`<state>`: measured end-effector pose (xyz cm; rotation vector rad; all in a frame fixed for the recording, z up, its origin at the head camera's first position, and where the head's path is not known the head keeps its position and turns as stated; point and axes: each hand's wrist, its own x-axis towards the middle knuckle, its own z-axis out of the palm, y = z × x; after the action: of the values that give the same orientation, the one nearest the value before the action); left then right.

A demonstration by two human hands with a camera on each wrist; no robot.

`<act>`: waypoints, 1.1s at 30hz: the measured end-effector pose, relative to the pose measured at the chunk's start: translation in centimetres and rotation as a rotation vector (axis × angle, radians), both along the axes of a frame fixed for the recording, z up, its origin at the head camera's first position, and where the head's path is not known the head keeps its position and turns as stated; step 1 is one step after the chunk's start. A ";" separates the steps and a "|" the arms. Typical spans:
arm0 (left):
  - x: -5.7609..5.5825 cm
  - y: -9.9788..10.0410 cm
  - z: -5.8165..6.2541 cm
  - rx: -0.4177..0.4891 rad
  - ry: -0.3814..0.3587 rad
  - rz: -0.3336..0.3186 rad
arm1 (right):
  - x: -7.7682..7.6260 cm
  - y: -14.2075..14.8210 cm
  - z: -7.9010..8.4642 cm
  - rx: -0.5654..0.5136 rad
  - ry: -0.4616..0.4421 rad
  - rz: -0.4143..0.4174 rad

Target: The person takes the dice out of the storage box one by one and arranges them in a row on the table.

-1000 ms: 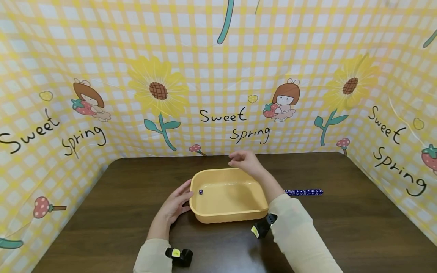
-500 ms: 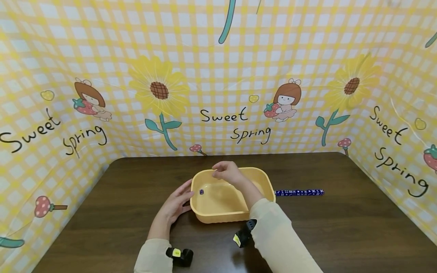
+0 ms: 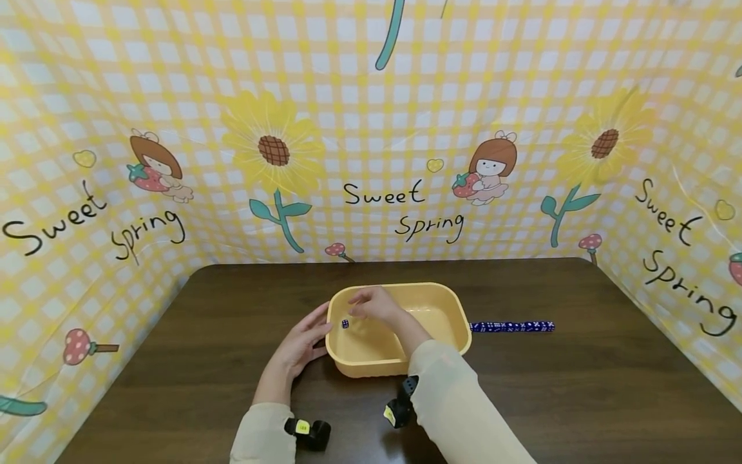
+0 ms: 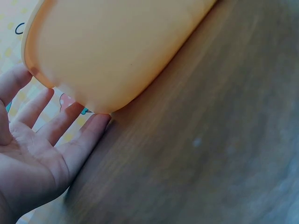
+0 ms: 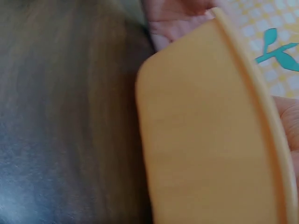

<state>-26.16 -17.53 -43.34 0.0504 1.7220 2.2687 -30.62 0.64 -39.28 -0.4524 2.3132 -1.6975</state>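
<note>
A yellow plastic basin (image 3: pixel 400 367) stands on the table, with one small blue die (image 3: pixel 344 324) with white dots inside it near the left end. My left hand (image 3: pixel 301 345) lies against the basin's left end. In the left wrist view, the fingers of that left hand (image 4: pixel 42 149) are spread and their tips touch the basin's wall. My right hand (image 3: pixel 377 306) is inside the basin's opening, just right of and above the die, fingers loosely bent, with nothing visible between them. In the right wrist view the basin's wall (image 5: pixel 205 130) hides most of that hand.
A straight row of blue dice (image 3: pixel 513 327) lies on the dark wooden table (image 3: pixel 580 386), just right of the basin. Yellow checked cloth (image 3: pixel 371 129) walls off the back and both sides of the table.
My right hand has moved left and down, from above the basin's far rim into the basin near the die. The left hand, the basin and the die have stayed in place.
</note>
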 end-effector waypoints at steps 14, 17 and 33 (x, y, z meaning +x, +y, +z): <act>-0.1 -0.1 0.1 -0.008 0.015 -0.028 | -0.1 -1.3 -1.3 0.141 -0.060 -0.032; 0.0 -0.1 0.1 -0.007 0.015 -0.027 | 0.0 -1.4 -1.6 0.164 -0.050 -0.037; 0.0 0.0 0.0 -0.004 0.013 -0.029 | 0.0 -1.8 -2.0 0.319 0.051 -0.033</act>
<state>-26.20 -17.57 -43.32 0.0887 1.7214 2.2485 -30.60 -1.19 -41.32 -0.3985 2.5780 -1.3074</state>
